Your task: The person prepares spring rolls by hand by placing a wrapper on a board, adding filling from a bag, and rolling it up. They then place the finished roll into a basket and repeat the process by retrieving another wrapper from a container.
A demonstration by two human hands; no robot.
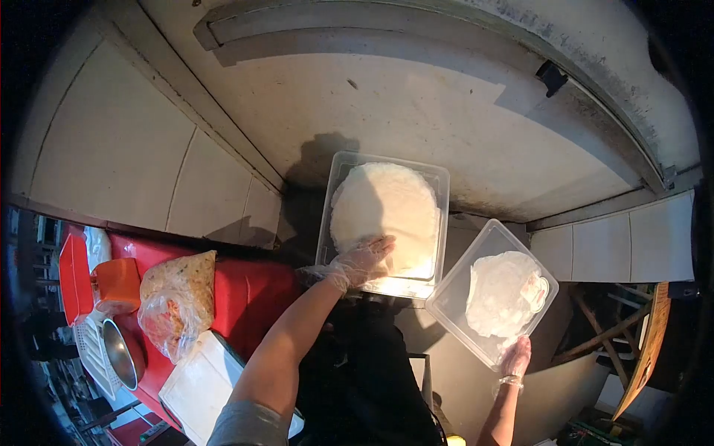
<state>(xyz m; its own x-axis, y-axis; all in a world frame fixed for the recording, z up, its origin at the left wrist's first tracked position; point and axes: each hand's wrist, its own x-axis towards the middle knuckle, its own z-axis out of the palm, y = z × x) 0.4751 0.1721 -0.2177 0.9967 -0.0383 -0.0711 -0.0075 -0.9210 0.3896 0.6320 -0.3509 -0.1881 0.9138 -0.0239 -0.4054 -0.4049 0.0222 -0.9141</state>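
A square clear plastic container (444, 195) stands against the wall with a thick stack of round, pale thin wrappers (398, 197) in it. My left hand (366, 262), in a clear plastic glove, rests with its fingers stretched out over the near left edge of this stack. To the right is a second, tilted clear plastic container (446, 288) bearing more white round wrappers (500, 291), some folded or rolled at one side. My right hand (516, 358), gloved too, grips the near corner of that container; its thumb and some fingers are partly hidden.
On the left, a red table (253, 286) holds a plastic bag of crumbly food (178, 297), an orange jug (117, 284), a metal bowl (121, 353), a white basket (95, 357) and a white board or lid (201, 383). A wooden frame (645, 349) stands right.
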